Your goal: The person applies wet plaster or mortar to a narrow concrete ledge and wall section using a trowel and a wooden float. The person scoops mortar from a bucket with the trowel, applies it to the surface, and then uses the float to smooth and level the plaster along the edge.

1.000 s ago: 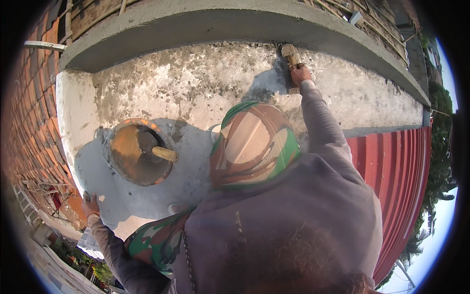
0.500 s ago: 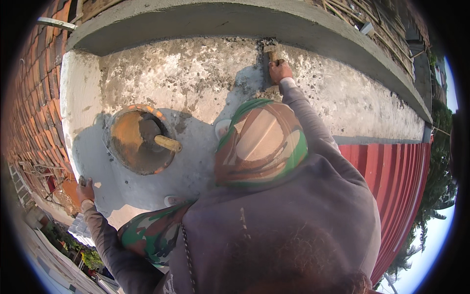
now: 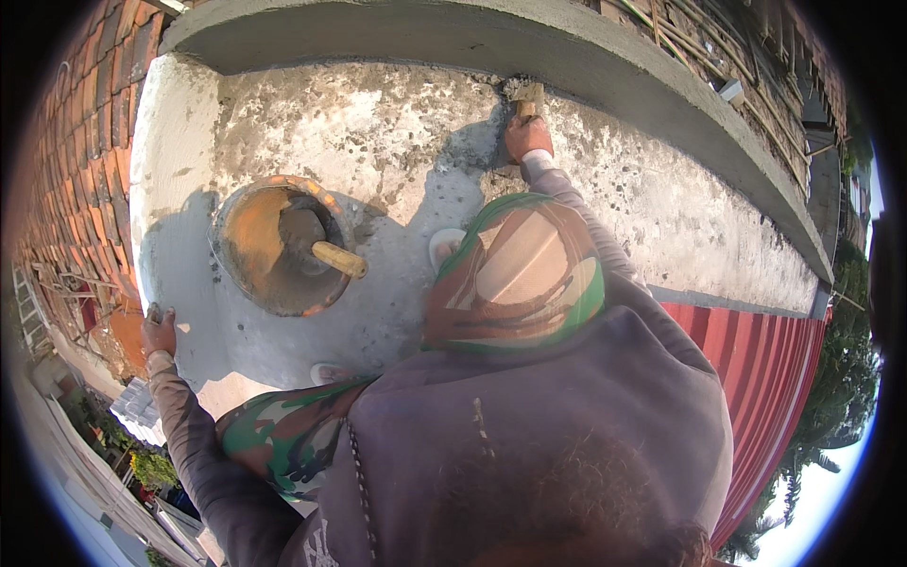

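My right arm reaches to the far side of the rough concrete ledge. My right hand (image 3: 527, 140) is closed round what looks like a wooden float (image 3: 532, 94), whose body the hand partly hides. Its far end is beside a small heap of grey mortar at the foot of the raised rim. My left hand (image 3: 159, 334) is at the outer edge of the pale side wall (image 3: 175, 132), its fingers curled over that edge. Between my hands stands a round bucket (image 3: 250, 241) with grey mortar inside. A trowel with a wooden handle (image 3: 338, 258) rests in it, the handle sticking out over the rim.
A smooth grey cement rim (image 3: 453, 38) curves along the far side. My camouflage-covered knee (image 3: 529, 255) is bent beside the bucket. Red corrugated sheeting (image 3: 746, 369) lies to the right below the ledge, and a tiled roof (image 3: 85, 180) drops away on the left.
The whole view has shifted a little. My right hand has stayed at the rim's foot but the float is turned, its far end now to the right. My left hand remains on the wall edge.
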Demonstrator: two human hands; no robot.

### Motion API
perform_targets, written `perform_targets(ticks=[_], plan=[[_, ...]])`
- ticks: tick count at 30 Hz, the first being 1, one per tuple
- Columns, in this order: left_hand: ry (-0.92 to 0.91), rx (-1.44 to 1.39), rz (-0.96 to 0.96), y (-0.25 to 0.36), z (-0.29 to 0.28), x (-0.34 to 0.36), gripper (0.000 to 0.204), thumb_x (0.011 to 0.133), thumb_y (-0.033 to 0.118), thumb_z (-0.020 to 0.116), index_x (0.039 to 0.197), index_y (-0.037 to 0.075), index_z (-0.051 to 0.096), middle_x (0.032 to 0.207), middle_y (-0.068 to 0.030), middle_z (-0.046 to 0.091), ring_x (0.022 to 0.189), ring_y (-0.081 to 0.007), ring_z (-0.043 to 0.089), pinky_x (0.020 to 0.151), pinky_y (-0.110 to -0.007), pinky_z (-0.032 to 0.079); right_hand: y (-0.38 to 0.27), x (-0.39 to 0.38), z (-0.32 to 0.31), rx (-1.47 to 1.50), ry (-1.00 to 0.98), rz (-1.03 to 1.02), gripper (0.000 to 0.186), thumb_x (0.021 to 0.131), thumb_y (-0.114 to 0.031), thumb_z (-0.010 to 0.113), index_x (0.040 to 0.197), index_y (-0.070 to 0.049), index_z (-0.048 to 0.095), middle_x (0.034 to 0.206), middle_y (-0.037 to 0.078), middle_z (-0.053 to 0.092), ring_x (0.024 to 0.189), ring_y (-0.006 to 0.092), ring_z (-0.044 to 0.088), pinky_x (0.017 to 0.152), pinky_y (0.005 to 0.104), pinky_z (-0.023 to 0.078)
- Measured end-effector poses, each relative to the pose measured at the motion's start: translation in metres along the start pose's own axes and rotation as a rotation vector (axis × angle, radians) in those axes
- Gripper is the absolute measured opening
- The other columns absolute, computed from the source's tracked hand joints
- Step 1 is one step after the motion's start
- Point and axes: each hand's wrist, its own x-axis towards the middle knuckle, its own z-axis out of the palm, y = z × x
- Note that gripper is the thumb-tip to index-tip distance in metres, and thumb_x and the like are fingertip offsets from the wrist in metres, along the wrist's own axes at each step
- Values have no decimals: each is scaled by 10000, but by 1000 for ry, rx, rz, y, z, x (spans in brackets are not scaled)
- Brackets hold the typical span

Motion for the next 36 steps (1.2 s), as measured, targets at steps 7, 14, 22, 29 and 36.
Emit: perform_targets(ticks=[7, 14, 22, 29, 36], plan=[[-1, 8, 21, 30, -1, -14, 632, 945, 227, 723, 1428, -121, 513, 1390, -295, 611, 1304, -337, 610, 1082, -391, 473, 7, -25, -5, -120, 76, -99, 523, 952, -412, 537, 1209, 36, 609, 1171, 302, 698, 1117, 445, 681, 968, 496, 535], [23, 26, -1, 26, -1, -12, 625, 944, 236, 726, 1419, -118, 527, 1383, -282, 622, 1301, -324, 614, 1087, -383, 473, 8, -3, 1, -67, 12, -9, 548, 967, -417, 506, 1243, 50, 586, 1182, 317, 685, 1131, 455, 666, 994, 499, 516], [45, 55, 19, 18, -2, -11, 627, 917, 267, 714, 1429, -56, 553, 1366, -282, 633, 1256, -343, 645, 1042, -393, 501, -78, -32, 33, -141, -127, -315, 558, 972, -433, 505, 1275, 33, 562, 1188, 299, 686, 1117, 462, 667, 993, 513, 513], [-20, 98, -13, 50, 4, -12, 650, 935, 238, 714, 1461, -79, 501, 1405, -273, 611, 1276, -318, 632, 1063, -379, 483, -4, 3, -11, -82, -180, -337, 505, 928, -404, 585, 1277, -40, 585, 1137, 254, 711, 1063, 457, 678, 944, 509, 526], [118, 11, 95, -20, 18, -10, 595, 941, 277, 718, 1431, -25, 564, 1328, -246, 671, 1232, -326, 663, 1021, -393, 505, -14, 8, -27, -472, 127, -867, 420, 921, -328, 648, 1285, -118, 622, 1255, 135, 671, 1190, 341, 630, 1021, 489, 457]])
